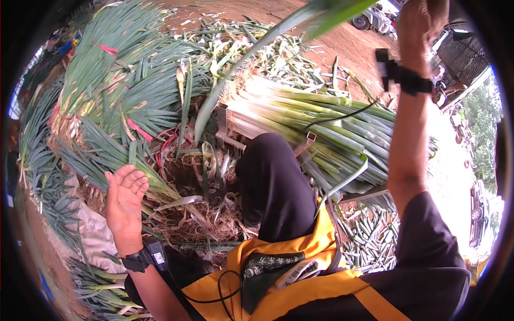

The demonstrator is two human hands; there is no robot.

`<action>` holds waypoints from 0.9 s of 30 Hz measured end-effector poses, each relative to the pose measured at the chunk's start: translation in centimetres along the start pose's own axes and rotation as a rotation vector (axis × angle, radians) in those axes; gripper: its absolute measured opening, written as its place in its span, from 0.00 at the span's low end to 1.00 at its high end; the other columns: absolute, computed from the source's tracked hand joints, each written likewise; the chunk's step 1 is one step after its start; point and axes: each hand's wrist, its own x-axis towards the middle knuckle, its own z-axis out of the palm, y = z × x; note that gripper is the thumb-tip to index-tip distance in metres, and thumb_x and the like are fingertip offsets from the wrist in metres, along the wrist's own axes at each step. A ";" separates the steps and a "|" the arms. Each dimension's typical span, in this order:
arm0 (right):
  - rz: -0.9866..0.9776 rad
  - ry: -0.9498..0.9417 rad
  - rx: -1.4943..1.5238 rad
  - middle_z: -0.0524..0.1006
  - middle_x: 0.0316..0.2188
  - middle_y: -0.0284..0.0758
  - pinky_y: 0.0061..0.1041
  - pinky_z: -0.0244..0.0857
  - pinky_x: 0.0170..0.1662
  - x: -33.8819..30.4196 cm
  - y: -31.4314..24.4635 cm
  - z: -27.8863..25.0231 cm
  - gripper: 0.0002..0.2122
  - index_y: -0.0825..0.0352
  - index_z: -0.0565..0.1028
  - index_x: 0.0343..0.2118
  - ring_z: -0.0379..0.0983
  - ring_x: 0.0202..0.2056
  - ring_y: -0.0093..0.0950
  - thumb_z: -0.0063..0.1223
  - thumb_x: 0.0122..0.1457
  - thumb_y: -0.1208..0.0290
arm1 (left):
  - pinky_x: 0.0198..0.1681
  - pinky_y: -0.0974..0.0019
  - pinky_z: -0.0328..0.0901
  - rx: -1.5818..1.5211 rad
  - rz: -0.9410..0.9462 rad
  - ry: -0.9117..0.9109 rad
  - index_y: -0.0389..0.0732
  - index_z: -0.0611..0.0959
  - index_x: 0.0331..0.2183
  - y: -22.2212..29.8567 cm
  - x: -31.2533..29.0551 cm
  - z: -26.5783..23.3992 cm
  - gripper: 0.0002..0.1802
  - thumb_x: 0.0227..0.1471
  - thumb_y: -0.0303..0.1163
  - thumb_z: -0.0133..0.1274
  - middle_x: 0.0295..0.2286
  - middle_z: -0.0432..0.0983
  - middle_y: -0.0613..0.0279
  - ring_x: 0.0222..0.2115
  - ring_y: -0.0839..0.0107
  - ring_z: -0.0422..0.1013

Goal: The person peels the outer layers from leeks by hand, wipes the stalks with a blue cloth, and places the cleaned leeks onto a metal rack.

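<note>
My left hand (pixel 126 193) is raised palm up with its fingers loosely spread, holding nothing. It hovers over a bundle of long green onions (pixel 152 176) whose roots point toward my knee. My right hand (pixel 420 24) is lifted high at the upper right, its fingers curled and partly cut off by the frame edge. What it grips is hidden. A long green onion leaf (pixel 235 67) crosses the air close to the camera and leaves the picture near that hand. Below, trimmed green onions (pixel 321 115) with white stalks lie stacked on a metal-framed rack (pixel 231 140).
Untrimmed green onions (pixel 123 59) with red ties are heaped at the left. Peeled leaves (pixel 278 45) litter the ground behind the rack. Cut pieces (pixel 372 235) lie under it. A white sack (pixel 96 227) is at the left, and vehicles (pixel 373 21) stand farther off.
</note>
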 end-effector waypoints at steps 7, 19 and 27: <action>-0.647 -0.988 -1.072 0.70 0.27 0.28 0.18 0.62 0.29 -2.2 0.6 -12.1 0.14 0.63 0.70 0.52 0.65 0.28 0.19 0.40 0.66 0.68 | 0.42 0.67 0.68 -0.006 -0.071 0.065 0.35 0.76 0.40 -1.4 1.5 -0.4 0.24 0.63 0.50 0.43 0.32 0.76 0.58 0.34 0.69 0.73; 0.901 -1.435 -0.510 0.77 0.34 0.50 0.44 0.66 0.41 -23.7 -8.0 -12.4 0.16 0.69 0.70 0.49 0.73 0.39 0.49 0.48 0.60 0.68 | 0.40 0.69 0.68 0.030 -0.142 0.084 0.37 0.76 0.38 -2.9 2.3 -0.1 0.20 0.62 0.47 0.45 0.30 0.75 0.61 0.32 0.71 0.72; 0.939 -1.412 -0.556 0.77 0.39 0.50 0.40 0.66 0.44 -28.6 -5.2 -10.2 0.19 0.67 0.69 0.53 0.73 0.40 0.46 0.49 0.59 0.69 | 0.39 0.68 0.68 0.083 -0.176 0.135 0.38 0.76 0.37 -3.6 2.4 -0.2 0.20 0.61 0.47 0.47 0.30 0.75 0.62 0.32 0.71 0.72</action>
